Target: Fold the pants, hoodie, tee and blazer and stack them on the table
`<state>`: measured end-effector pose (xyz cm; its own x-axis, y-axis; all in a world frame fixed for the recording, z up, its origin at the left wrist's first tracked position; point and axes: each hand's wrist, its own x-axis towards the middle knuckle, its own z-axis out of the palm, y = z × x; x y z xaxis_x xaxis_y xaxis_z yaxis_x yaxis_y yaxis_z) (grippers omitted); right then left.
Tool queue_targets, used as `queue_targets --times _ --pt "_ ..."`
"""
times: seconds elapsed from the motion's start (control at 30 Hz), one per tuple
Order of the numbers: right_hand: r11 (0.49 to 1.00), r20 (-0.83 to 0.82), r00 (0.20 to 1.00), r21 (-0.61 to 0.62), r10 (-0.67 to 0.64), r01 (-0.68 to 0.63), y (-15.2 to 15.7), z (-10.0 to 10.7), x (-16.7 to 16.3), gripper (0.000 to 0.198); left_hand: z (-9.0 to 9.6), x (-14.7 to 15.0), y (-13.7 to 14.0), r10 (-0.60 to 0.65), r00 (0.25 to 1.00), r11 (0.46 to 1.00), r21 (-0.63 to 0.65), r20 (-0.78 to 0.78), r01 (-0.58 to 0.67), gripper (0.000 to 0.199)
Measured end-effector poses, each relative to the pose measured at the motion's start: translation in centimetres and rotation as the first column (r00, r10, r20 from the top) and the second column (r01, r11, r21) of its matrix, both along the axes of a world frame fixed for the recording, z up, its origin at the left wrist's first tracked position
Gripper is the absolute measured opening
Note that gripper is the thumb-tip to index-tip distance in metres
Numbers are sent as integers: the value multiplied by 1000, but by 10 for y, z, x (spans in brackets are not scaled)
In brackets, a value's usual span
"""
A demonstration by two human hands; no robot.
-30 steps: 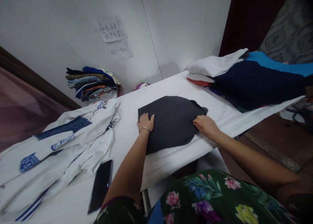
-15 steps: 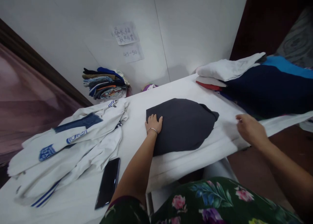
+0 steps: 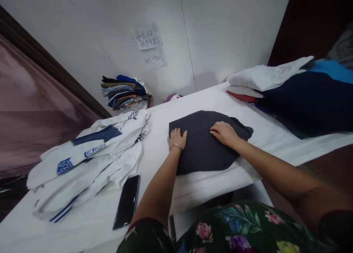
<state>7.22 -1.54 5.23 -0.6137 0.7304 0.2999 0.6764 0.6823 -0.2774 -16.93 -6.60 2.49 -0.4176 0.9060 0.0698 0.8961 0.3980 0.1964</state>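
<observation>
A dark grey folded garment (image 3: 198, 153) lies on the white-covered table in front of me; its exact kind cannot be made out. My left hand (image 3: 177, 139) rests flat on its left edge, fingers spread, with a thin bracelet at the wrist. On the garment's upper right part lies my right hand (image 3: 224, 132), palm down, its fingers stretched over the cloth and holding nothing. A loose corner of the garment sticks out to the right beyond my right wrist.
White garments with blue stripes (image 3: 91, 168) are spread at the left, beside a black phone (image 3: 127, 201). Folded clothes are stacked at the back left (image 3: 125, 93). A pile of white, red and navy clothes (image 3: 298, 98) covers the right end. Handwritten papers (image 3: 149, 38) hang on the wall.
My right hand has come in from beyond the table's right side onto the garment. My left hand has stayed on the left edge. The view has shifted slightly.
</observation>
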Motion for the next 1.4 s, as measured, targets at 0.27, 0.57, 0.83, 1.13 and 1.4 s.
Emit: queue_targets --times 0.27,0.57,0.83,1.13,1.4 --pt "997 222 973 -25 -69 77 3 -7 -25 21 0 -2 1 -17 1000 1000 22 -11 17 62" --pt "996 86 992 17 -94 93 -2 -5 -15 15 1 -5 5 -21 999 999 28 -30 22 61" --pt "923 -377 860 33 -345 384 -10 -23 124 27 -1 -7 6 -27 999 999 25 -31 28 64" --pt "942 -519 814 51 -260 333 -27 -49 151 50 1 -4 3 -14 1000 1000 17 -26 15 62" --pt "992 -7 998 111 67 -65 -46 -30 44 54 -1 -3 1 -6 1000 999 38 -18 7 61"
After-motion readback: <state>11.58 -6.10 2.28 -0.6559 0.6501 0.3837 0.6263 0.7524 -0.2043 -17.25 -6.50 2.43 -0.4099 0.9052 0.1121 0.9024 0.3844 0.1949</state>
